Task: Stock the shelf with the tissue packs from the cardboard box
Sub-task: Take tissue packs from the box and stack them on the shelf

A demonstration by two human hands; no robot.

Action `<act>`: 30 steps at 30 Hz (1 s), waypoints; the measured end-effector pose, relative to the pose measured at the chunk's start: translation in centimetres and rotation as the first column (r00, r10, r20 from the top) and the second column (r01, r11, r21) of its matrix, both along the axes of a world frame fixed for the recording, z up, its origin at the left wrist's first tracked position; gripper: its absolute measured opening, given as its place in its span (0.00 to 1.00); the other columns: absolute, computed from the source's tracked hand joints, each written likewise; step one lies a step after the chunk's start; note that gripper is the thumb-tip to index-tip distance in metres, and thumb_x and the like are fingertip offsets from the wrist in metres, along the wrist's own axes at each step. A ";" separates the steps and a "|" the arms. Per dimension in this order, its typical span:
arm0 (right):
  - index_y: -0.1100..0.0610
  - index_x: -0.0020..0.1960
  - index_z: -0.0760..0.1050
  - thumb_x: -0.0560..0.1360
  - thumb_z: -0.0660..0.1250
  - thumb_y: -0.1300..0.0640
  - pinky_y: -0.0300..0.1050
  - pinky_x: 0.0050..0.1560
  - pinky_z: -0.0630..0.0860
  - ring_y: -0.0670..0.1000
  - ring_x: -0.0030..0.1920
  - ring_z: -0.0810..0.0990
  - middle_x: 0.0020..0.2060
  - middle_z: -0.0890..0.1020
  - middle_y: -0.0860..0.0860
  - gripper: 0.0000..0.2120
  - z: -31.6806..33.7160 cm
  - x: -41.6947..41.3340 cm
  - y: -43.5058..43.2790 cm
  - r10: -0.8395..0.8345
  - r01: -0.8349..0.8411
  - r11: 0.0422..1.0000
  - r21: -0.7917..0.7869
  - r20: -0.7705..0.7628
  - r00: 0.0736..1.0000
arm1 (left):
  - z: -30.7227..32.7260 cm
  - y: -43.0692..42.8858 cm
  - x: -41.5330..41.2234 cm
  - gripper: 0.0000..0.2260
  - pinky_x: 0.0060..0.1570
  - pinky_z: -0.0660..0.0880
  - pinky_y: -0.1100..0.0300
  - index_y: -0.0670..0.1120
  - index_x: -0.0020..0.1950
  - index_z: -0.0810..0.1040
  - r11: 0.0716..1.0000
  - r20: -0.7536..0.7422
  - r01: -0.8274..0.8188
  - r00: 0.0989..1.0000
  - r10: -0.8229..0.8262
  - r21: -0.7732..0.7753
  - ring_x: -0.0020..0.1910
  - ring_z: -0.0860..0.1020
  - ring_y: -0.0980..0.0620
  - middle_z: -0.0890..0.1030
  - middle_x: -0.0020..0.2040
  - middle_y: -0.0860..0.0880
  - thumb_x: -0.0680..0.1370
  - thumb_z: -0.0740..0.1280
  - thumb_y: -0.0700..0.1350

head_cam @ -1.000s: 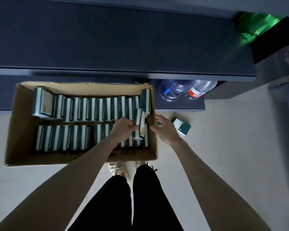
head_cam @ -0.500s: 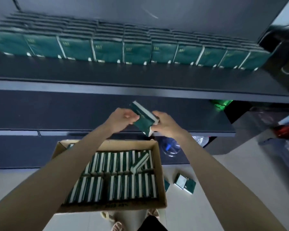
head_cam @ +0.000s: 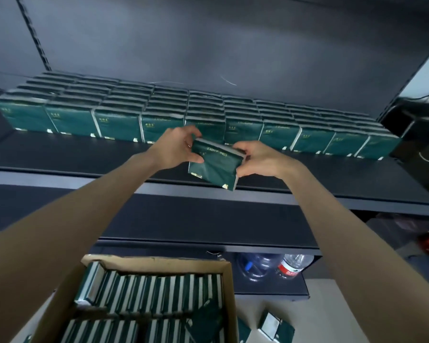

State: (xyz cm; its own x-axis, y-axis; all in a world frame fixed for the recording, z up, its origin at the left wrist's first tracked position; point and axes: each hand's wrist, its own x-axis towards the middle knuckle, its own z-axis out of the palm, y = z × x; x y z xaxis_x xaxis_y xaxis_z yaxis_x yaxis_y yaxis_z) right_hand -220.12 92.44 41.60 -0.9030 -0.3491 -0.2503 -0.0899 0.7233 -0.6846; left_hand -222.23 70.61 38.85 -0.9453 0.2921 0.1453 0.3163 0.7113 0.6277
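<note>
Tissue pack (head_cam: 214, 167) in dark green plastic wrap, flat and rectangular, is held tilted in the air well above the brown cardboard box (head_cam: 164, 262), not yet set down. Left hand (head_cam: 174, 149) pinches its upper left edge, thumb on the front face and fingers curled behind; right hand (head_cam: 258, 159) grips the right edge, fingers wrapped round it. Dark flat shelf (head_cam: 60, 154) above and behind the box carries a long stocked block of green packs (head_cam: 159, 120), many columns across and several rows deep, with a bare front strip. Task looks well along but not near done: two rows of boxed packs (head_cam: 159, 293) stand on edge inside the box, one lying loose on top. Loose green packs (head_cam: 275, 326) lie on the floor just right of the box; clear plastic water bottles (head_cam: 292, 264) sit on the low board right of the box
</note>
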 end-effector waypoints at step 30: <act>0.55 0.78 0.43 0.69 0.73 0.44 0.56 0.74 0.43 0.57 0.77 0.46 0.78 0.48 0.54 0.51 -5.2 -17.2 4.4 0.252 0.174 0.755 0.632 -0.526 0.812 | -3.5 5.8 -14.5 0.47 0.74 0.44 0.48 0.44 0.78 0.39 0.673 -0.150 -0.102 0.989 -0.013 -0.733 0.77 0.43 0.48 0.42 0.79 0.46 0.74 0.70 0.56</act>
State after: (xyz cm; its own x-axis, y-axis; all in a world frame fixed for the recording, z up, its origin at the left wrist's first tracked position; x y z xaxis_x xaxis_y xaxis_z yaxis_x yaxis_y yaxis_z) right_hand -237.34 96.87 36.43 -0.9337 -0.3401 0.1116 -0.3279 0.9378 0.1145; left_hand -236.70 76.44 35.38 -0.9484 0.3162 0.0243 0.3091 0.9388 -0.1517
